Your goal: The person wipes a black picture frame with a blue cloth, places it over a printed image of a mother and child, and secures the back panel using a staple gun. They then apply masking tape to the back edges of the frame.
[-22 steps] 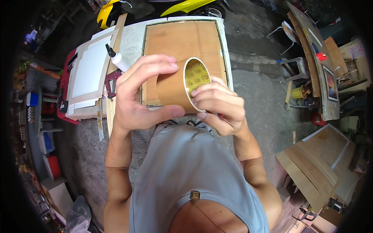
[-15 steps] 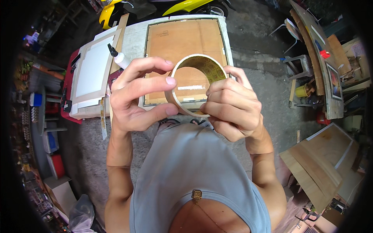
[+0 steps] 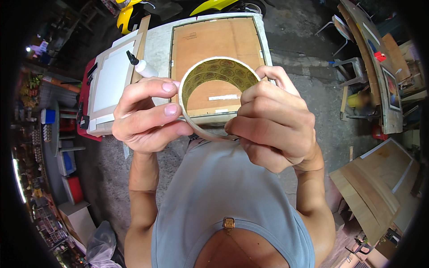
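A roll of tape (image 3: 219, 69), its inner core printed in a brown and yellow-green pattern, is raised in front of my chest. My right hand (image 3: 277, 118) clasps its right side, the fingers curled over the rim. On the opposite side, the fingertips and thumb of my left hand (image 3: 145, 118) press against the outer edge. Through the ring I see the back of a framed brown board (image 3: 192, 49) lying on the table. A white bottle (image 3: 145, 69) with a black nozzle stands beyond my left hand.
A white sheet in a pale mat (image 3: 109, 82) lies on the table's left part. Yellow motorbikes (image 3: 214, 6) stand behind the table (image 3: 156, 35). At right are a grey plastic stool (image 3: 350, 69), a long workbench (image 3: 377, 76) and leaning wooden panels (image 3: 371, 192). Shelves (image 3: 56, 134) line the left.
The roll has come closer and tilted, so more of its inner wall shows. Both hands moved with it and slightly apart; my left hand shifted left and down.
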Demonstrator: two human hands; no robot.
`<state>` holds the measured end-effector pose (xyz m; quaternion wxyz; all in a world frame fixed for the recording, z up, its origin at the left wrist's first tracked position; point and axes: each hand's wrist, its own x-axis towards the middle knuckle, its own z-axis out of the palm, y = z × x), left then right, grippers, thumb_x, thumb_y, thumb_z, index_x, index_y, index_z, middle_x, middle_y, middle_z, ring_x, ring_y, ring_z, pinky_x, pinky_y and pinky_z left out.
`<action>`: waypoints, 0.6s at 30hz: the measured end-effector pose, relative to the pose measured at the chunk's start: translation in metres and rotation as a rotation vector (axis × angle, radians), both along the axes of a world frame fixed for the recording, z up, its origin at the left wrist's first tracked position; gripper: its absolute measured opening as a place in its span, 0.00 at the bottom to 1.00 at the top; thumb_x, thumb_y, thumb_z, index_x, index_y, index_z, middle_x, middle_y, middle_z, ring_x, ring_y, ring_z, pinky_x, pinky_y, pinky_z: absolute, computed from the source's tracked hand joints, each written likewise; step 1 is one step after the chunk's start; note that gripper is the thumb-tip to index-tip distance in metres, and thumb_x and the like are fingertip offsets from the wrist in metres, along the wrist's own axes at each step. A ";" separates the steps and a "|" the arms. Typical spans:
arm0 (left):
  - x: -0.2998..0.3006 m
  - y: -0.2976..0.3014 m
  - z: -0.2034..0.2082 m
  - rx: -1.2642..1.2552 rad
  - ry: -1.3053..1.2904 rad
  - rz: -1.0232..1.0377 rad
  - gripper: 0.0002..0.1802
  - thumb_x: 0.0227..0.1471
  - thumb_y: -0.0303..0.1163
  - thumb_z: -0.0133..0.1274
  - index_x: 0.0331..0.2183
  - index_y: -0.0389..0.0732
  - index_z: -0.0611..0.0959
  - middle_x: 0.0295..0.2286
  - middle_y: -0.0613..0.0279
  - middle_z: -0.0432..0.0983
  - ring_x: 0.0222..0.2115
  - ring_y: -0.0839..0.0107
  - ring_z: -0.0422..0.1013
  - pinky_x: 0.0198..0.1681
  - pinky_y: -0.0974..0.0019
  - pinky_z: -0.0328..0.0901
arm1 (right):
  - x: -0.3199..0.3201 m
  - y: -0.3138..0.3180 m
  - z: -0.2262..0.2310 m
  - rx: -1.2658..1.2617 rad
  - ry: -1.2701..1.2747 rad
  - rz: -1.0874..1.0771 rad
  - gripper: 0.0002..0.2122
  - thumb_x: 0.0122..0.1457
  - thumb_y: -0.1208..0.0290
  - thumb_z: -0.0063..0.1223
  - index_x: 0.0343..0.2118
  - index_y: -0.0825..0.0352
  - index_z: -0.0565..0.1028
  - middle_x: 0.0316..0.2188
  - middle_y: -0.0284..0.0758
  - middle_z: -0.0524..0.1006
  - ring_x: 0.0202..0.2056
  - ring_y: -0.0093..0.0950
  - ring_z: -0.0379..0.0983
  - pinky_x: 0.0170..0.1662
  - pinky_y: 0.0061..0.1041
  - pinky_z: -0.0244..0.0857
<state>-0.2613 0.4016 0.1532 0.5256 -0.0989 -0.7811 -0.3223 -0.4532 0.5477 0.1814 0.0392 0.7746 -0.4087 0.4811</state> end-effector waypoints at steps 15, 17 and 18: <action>-0.005 -0.004 0.047 -0.289 -0.257 0.123 0.09 0.32 0.22 0.62 0.24 0.38 0.81 0.26 0.59 0.76 0.20 0.73 0.72 0.21 0.75 0.63 | -0.021 -0.009 -0.008 0.535 -0.619 0.371 0.09 0.44 0.77 0.50 0.30 0.74 0.73 0.21 0.37 0.73 0.24 0.28 0.69 0.27 0.25 0.60; -0.007 -0.004 0.047 -0.303 -0.298 0.154 0.09 0.33 0.22 0.61 0.24 0.38 0.80 0.25 0.60 0.76 0.19 0.73 0.71 0.21 0.74 0.63 | -0.026 -0.007 -0.008 0.740 -0.727 0.410 0.09 0.48 0.75 0.46 0.31 0.74 0.72 0.23 0.34 0.73 0.26 0.22 0.68 0.29 0.22 0.60; -0.009 -0.004 0.046 -0.309 -0.317 0.167 0.09 0.33 0.23 0.61 0.23 0.38 0.80 0.24 0.60 0.75 0.19 0.73 0.70 0.21 0.74 0.62 | -0.024 -0.009 -0.014 0.736 -0.837 0.424 0.10 0.49 0.74 0.45 0.32 0.74 0.72 0.24 0.34 0.73 0.27 0.22 0.68 0.29 0.22 0.60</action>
